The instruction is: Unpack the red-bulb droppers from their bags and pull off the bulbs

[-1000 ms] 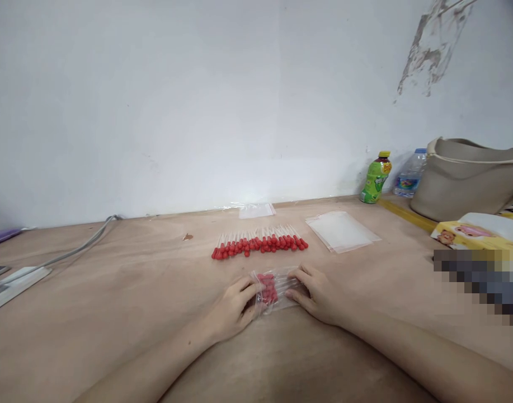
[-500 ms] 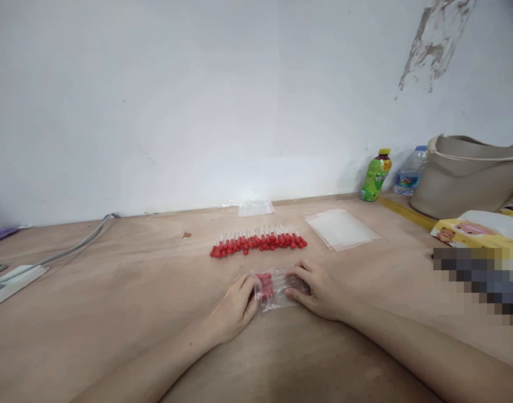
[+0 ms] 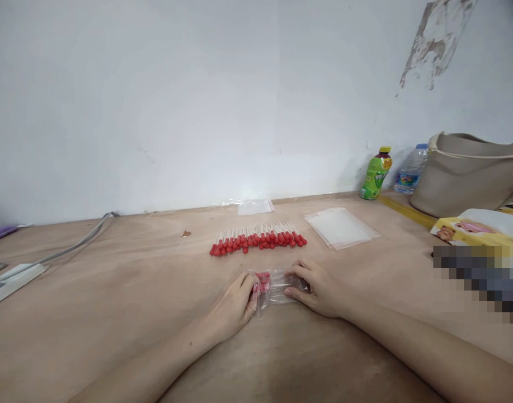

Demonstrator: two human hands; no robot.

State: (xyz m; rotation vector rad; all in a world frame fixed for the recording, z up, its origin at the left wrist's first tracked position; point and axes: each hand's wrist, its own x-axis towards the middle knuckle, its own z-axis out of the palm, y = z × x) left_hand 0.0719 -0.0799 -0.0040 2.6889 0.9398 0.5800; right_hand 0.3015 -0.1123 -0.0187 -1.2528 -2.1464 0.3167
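A small clear plastic bag [image 3: 279,288] lies between my hands at the front middle of the table. Red-headed sticks [image 3: 262,281] show inside it at its left end. My left hand [image 3: 235,302] is closed on that end, its fingertips partly hidden by the plastic. My right hand [image 3: 319,288] curves round the other end, with thumb and fingers on the plastic. Just beyond the bag, a row of white sticks with red heads [image 3: 258,240] lies side by side, heads toward me.
Flat clear bags [image 3: 342,226] are stacked right of the row, and another clear bag [image 3: 255,207] lies by the wall. A green bottle [image 3: 376,174], a water bottle [image 3: 409,170], a beige bin [image 3: 470,176] and a yellow pack [image 3: 461,228] stand right. A grey cable [image 3: 80,243] runs left.
The red heads in the bag have shifted slightly left, toward my left hand, and the bag's left end is more bunched there. My right hand has barely moved.
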